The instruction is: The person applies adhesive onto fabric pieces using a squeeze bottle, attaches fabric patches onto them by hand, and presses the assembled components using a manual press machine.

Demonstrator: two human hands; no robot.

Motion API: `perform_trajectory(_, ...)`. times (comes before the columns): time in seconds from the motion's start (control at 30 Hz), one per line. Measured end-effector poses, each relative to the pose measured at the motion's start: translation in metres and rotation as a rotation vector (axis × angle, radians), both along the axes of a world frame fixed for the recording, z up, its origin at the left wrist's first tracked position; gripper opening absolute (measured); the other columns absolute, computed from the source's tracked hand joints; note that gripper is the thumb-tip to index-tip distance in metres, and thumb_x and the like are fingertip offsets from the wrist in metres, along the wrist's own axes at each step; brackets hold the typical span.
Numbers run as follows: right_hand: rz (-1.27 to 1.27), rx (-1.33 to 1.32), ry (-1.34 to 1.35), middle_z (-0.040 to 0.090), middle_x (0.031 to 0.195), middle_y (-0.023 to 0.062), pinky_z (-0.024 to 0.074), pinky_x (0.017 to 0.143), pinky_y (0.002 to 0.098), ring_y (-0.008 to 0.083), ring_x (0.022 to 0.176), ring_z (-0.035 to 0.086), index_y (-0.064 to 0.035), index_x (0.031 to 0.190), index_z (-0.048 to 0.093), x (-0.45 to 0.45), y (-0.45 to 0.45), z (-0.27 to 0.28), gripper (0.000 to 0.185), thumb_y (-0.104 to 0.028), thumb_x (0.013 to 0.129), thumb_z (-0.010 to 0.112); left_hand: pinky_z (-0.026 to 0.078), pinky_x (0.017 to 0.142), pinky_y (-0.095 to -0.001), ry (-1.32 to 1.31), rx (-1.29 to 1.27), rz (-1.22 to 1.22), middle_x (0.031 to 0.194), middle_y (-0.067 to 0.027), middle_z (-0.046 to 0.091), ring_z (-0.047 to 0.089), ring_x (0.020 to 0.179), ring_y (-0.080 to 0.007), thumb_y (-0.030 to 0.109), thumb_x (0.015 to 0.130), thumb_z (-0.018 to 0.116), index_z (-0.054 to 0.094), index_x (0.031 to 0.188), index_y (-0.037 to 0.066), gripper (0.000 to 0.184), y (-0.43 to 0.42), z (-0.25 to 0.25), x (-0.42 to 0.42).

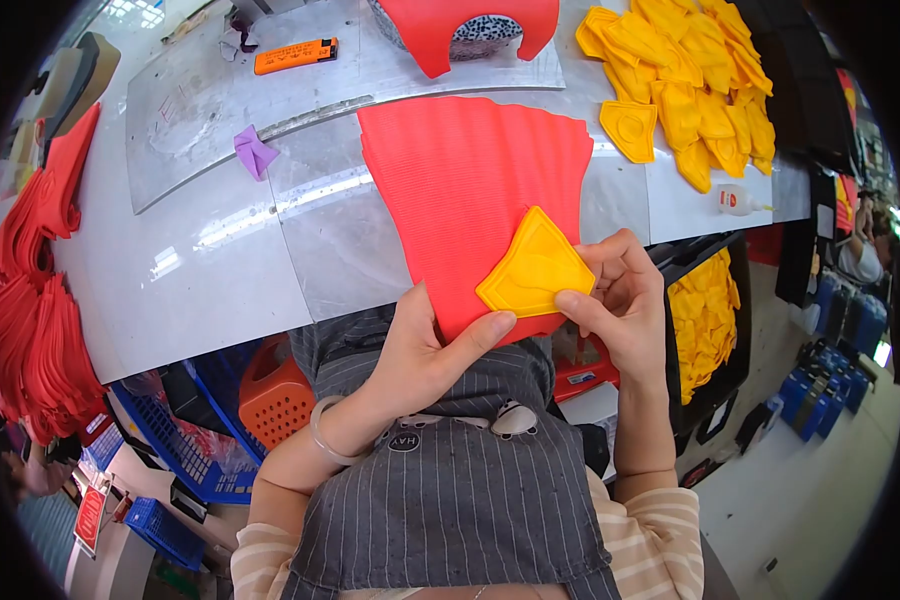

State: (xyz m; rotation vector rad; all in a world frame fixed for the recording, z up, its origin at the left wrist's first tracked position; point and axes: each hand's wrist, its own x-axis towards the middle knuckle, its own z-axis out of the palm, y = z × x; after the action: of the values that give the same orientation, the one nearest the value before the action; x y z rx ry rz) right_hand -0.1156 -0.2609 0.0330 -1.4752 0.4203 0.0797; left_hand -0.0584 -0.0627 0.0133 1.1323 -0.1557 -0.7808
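A red ribbed fabric piece (470,170) hangs over the front edge of the table, wider at its far end. On its near part lies a yellow shield-shaped patch (535,265) with a raised border. My right hand (620,300) pinches the patch's right corner between thumb and fingers. Around the left edge of the red fabric is my left hand (425,350), its thumb on top close to the patch's lower left corner and its fingers hidden underneath.
Yellow patches (685,75) are heaped at the back right, beside a small white bottle (738,200). Red fabric pieces (40,320) hang at the left edge. An orange box cutter (296,57), a purple scrap (255,152) and a red stool-like object (470,25) lie farther back.
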Motion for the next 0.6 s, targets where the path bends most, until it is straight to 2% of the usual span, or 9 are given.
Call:
perform_trajectory(0.2,-0.005,-0.212,0.048,0.057,0.064,-0.0035,0.0298,0.049,0.0127,-0.0033,0.054,0.048,-0.0034,0.099,0.053,-0.002,0.005,0.001,0.030,-0.006,0.078,0.074,0.048,0.081,-0.0260,0.100,-0.001,0.106,0.103,-0.0076,0.066,0.060,0.092,-0.0107,0.012,0.092,0.061,0.059,0.111,-0.004,0.026,-0.007,-0.001,0.000)
perform_trajectory(0.5,-0.033,-0.364,-0.057,0.046,0.051,-0.0064,0.0258,0.043,0.0148,-0.0021,0.044,0.039,-0.0032,0.100,0.053,-0.002,0.013,-0.004,0.032,-0.008,0.078,0.075,0.049,0.083,-0.0262,0.216,0.014,0.164,0.103,-0.0090,0.066,0.062,0.092,-0.0115,0.013,0.092,0.060,0.060,0.110,-0.005,0.026,-0.014,-0.001,0.002)
perform_trajectory(0.6,-0.044,-0.385,0.102,0.053,0.065,-0.0028,0.0316,0.050,0.0166,0.0010,0.056,0.045,-0.0030,0.103,0.052,-0.003,0.007,0.005,0.048,-0.019,0.070,0.083,0.046,0.089,-0.0281,0.334,-0.049,0.173,0.108,-0.0096,0.065,0.061,0.099,-0.0134,0.012,0.091,0.060,0.058,0.114,-0.004,0.028,-0.013,-0.001,0.004)
